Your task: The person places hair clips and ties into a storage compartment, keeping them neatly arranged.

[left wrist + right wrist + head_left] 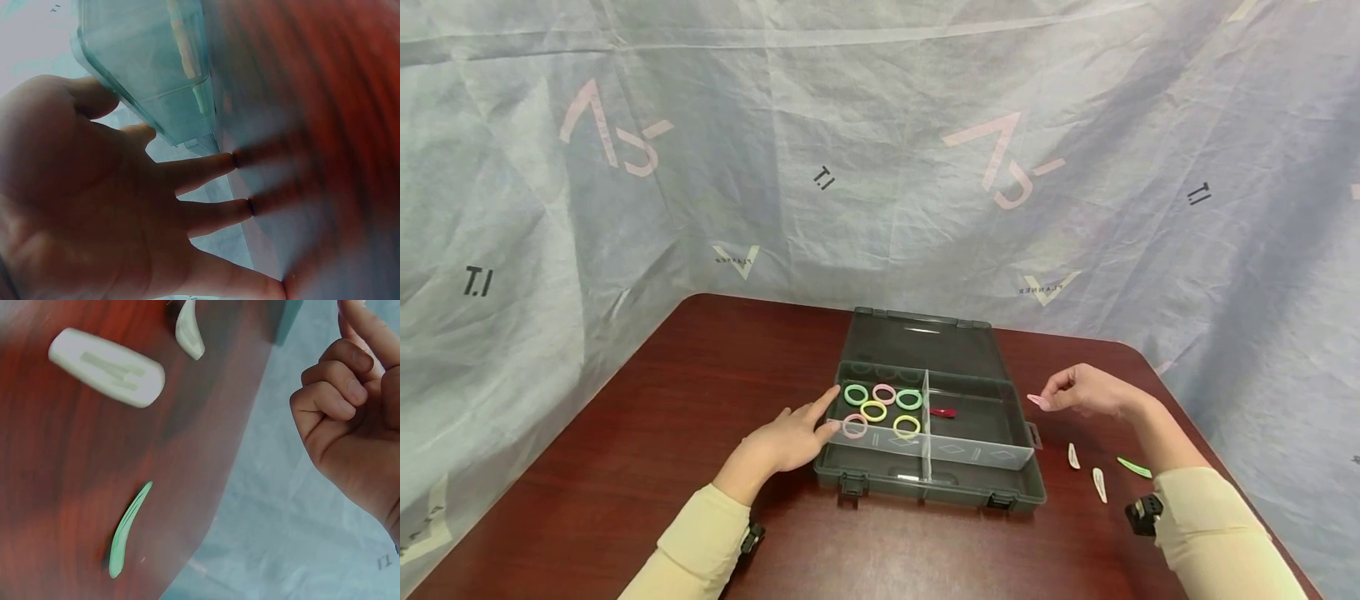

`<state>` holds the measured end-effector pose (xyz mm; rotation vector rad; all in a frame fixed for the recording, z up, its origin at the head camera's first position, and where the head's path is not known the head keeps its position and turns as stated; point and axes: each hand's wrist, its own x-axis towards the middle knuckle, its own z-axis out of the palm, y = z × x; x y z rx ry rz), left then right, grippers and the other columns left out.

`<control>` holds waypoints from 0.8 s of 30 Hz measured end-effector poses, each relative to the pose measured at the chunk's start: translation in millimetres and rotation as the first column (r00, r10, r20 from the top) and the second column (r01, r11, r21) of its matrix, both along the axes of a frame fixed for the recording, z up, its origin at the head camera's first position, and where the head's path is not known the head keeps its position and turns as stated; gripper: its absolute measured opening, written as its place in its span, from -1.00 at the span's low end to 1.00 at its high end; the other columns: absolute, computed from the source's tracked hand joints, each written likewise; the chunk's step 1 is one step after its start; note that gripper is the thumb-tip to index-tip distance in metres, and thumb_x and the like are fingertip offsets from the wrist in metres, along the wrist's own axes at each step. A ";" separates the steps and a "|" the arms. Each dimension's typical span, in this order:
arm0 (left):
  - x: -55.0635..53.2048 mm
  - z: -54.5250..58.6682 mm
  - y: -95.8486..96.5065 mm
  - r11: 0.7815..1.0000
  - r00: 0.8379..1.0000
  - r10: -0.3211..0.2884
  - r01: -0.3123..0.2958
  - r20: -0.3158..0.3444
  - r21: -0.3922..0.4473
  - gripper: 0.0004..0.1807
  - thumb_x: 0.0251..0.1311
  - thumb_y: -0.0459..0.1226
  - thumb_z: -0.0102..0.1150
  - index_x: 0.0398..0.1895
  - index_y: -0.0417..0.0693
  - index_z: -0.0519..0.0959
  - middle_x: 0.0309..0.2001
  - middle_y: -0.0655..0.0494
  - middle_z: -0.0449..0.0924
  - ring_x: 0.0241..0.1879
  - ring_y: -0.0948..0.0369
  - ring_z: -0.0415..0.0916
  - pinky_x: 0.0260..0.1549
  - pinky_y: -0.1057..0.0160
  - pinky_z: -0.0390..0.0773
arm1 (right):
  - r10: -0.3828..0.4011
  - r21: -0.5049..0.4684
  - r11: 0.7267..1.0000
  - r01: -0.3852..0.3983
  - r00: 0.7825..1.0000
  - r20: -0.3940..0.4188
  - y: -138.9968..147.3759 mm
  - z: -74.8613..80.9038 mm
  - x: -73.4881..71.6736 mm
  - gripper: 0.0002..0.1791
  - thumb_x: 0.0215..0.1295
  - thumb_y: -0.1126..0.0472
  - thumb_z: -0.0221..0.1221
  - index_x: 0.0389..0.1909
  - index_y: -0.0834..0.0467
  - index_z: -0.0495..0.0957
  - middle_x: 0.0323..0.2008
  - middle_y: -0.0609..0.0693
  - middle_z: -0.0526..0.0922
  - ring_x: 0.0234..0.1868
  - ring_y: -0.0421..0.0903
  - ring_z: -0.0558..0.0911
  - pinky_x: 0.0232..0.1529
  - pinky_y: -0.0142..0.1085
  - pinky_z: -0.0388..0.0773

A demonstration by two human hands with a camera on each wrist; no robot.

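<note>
With thumb and fingertips, my right hand [1086, 390] pinches a pink hair clip [1036, 401] just off the right side of a dark see-through plastic box [955, 498]. The other fingers are curled in, as the right wrist view shows. Fingers spread, my left hand [782, 440] rests against the box's left side; thumb and index finger are at its wall in the left wrist view. Several ring-shaped hair ties, such as a green hair tie [856, 405], lie in the box's back left compartment. One red hair clip [943, 412] lies in the back right compartment.
Two whitish hair clips [1099, 485] and a green hair clip [130, 531] lie on the reddish-brown table [700, 383] right of the box. The box's lid [925, 346] is folded back behind it. A printed grey cloth [880, 167] hangs around the table's far side.
</note>
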<state>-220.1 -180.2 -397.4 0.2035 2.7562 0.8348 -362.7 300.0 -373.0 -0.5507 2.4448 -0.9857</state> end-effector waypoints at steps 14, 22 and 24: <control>-0.6 -0.9 -1.6 1.000 1.000 0.002 -0.002 0.000 -0.006 -0.29 0.59 0.01 -0.14 0.67 0.23 -0.12 0.54 -0.25 0.07 0.48 -0.43 -0.13 0.30 -0.49 0.00 | 0.059 -0.036 0.998 -0.060 0.998 -0.015 -58.8 14.6 -5.1 -0.70 0.33 0.13 0.34 -0.19 0.35 0.72 -0.70 -0.16 0.27 -0.69 -0.23 0.07 -0.65 -0.35 0.13; 0.6 -1.6 -0.6 1.000 1.000 0.009 -0.009 0.003 -0.024 -0.28 0.58 0.04 -0.14 0.67 0.26 -0.13 0.55 -0.21 0.08 0.49 -0.41 -0.12 0.27 -0.52 0.03 | 0.152 0.013 0.988 -0.152 0.988 -0.024 -99.8 5.3 -3.9 -0.79 0.39 0.23 0.24 -0.19 0.29 0.76 -0.71 -0.16 0.23 -0.68 -0.21 0.04 -0.63 -0.35 0.13; 0.6 -1.4 -0.3 1.000 1.000 0.010 -0.010 0.003 -0.026 -0.28 0.59 0.04 -0.15 0.67 0.27 -0.13 0.55 -0.20 0.08 0.49 -0.40 -0.12 0.26 -0.53 0.03 | 0.166 0.020 0.986 -0.166 0.986 -0.010 -108.6 1.3 -3.6 -0.80 0.40 0.23 0.24 -0.20 0.28 0.76 -0.71 -0.16 0.24 -0.68 -0.22 0.03 -0.62 -0.35 0.12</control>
